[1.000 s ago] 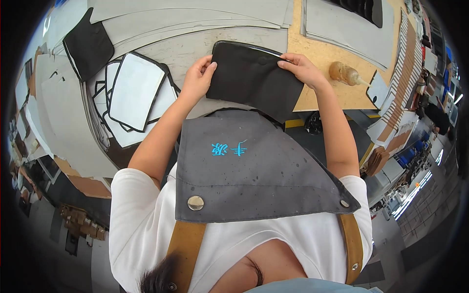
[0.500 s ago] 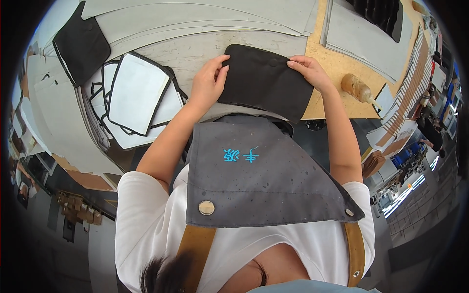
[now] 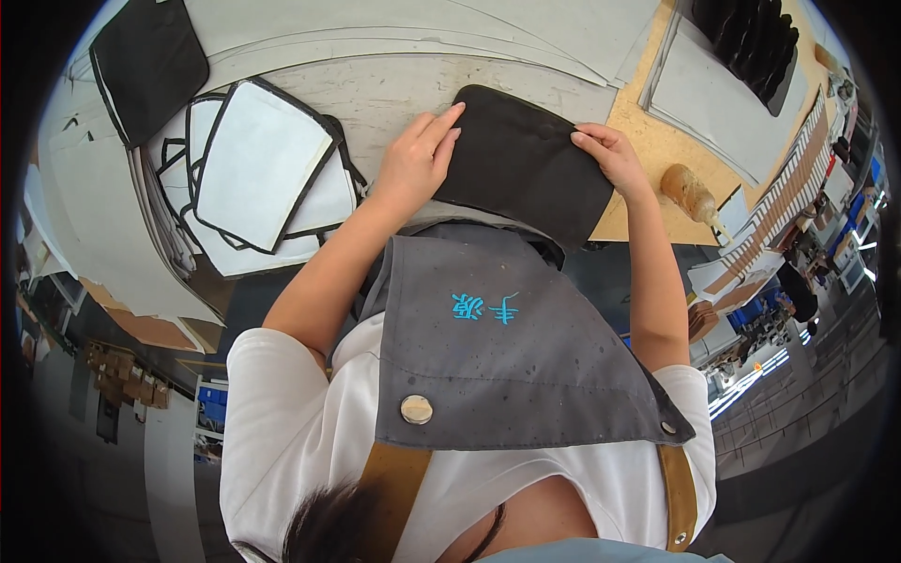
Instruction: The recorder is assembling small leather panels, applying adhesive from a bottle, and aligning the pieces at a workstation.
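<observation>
A black panel [image 3: 526,164] with rounded corners, its sheet material soft-looking, lies flat at the near edge of the table in front of me. My right hand [image 3: 617,161] pinches its upper right edge between thumb and fingers. At the panel's left edge is my left hand [image 3: 416,161], fingers stretched and a little apart, fingertips touching the upper left side. Left of that hand lies a loose pile of white panels with black borders [image 3: 267,164]. Behind the pile, a stack of black panels [image 3: 150,70] rests on grey sheets.
A squeeze bottle [image 3: 690,192] with brownish contents lies on the wooden board [image 3: 629,220] at right. Wavy black pieces [image 3: 748,47] sit farther back on grey sheets [image 3: 699,113]. Large pale sheets [image 3: 422,23] cover the far table. My grey apron [image 3: 507,347] hangs below the edge.
The view has shifted slightly, so the table things sit a little differently. Both hands stay at the black panel's edges; my left fingers look straighter along its left side.
</observation>
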Motion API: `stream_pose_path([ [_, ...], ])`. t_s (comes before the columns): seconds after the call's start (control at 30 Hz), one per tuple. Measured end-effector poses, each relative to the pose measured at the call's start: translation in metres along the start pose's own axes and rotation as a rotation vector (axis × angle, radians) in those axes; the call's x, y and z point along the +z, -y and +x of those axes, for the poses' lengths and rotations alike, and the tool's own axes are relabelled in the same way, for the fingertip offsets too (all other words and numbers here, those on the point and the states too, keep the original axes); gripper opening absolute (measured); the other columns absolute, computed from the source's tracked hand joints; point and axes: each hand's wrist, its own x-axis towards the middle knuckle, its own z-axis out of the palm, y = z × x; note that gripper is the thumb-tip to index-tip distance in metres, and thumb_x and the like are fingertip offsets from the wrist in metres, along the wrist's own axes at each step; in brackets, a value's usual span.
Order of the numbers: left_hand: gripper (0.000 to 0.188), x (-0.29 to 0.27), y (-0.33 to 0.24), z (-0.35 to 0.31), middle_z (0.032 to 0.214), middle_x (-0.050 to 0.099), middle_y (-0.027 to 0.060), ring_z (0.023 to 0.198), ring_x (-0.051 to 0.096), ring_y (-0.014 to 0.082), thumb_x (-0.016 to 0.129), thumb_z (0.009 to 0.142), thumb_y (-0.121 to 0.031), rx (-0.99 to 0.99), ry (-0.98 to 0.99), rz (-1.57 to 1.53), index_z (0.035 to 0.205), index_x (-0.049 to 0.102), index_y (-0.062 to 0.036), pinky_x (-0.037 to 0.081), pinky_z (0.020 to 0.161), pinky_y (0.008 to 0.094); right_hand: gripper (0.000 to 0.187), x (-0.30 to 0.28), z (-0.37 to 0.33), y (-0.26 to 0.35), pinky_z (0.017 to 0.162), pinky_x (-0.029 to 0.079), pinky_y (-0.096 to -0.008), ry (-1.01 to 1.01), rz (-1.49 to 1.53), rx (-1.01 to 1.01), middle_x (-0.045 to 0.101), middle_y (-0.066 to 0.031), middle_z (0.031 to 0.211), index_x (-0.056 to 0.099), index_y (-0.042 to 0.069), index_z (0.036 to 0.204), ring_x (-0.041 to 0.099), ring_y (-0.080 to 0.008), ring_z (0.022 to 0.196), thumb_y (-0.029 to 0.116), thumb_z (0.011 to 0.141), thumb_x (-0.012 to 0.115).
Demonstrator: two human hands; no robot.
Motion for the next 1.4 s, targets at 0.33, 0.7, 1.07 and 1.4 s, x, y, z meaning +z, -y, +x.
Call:
stream_pose_path([
  [0.33,0.03,-0.002,-0.011,0.0,0.082,0.055,0.0102,0.067,0.055,0.0277,0.054,0.085,-0.007,-0.072,0.071,0.15,0.115,0.056,-0.0086,0.045,0.06,0.0357,0.022,0.001,0.0,0.001,0.066,0.043,-0.0188,-0.023,0.013,0.013,0.062,0.001,0.082,0.064,0.001,0.097,0.055,-0.005,0.075,0.018,0.083,0.064],
  [0.7,0.026,-0.025,-0.023,0.01,0.082,0.048,0.0076,0.082,0.05,0.0267,0.058,0.081,-0.011,-0.214,0.085,0.166,0.107,0.06,-0.01,0.042,0.072,0.0362,0.019,0.003,0.001,0.004,0.066,0.043,-0.018,-0.022,0.0,-0.007,0.061,0.0025,0.081,0.064,0.002,0.096,0.054,-0.0035,0.074,0.016,0.084,0.063],
  [1.07,0.042,-0.006,-0.021,0.009,0.134,0.042,0.0055,0.123,0.04,0.0189,0.055,0.082,-0.011,0.286,0.267,0.583,0.123,0.048,-0.0072,0.026,0.102,0.0358,0.018,0.005,0.002,0.002,0.066,0.043,-0.0179,0.025,-0.028,-0.039,0.061,0.0041,0.081,0.064,0.003,0.095,0.054,-0.0027,0.073,0.019,0.085,0.061],
  [1.4,0.045,-0.001,-0.02,0.018,0.129,0.047,0.0021,0.121,0.04,0.0165,0.055,0.084,-0.017,0.321,0.257,0.725,0.128,0.046,-0.0132,0.03,0.101,0.0375,0.018,0.006,0.0,0.001,0.065,0.043,-0.0181,0.014,-0.047,-0.078,0.06,0.0046,0.079,0.063,0.004,0.092,0.053,-0.0026,0.072,0.02,0.086,0.059],
])
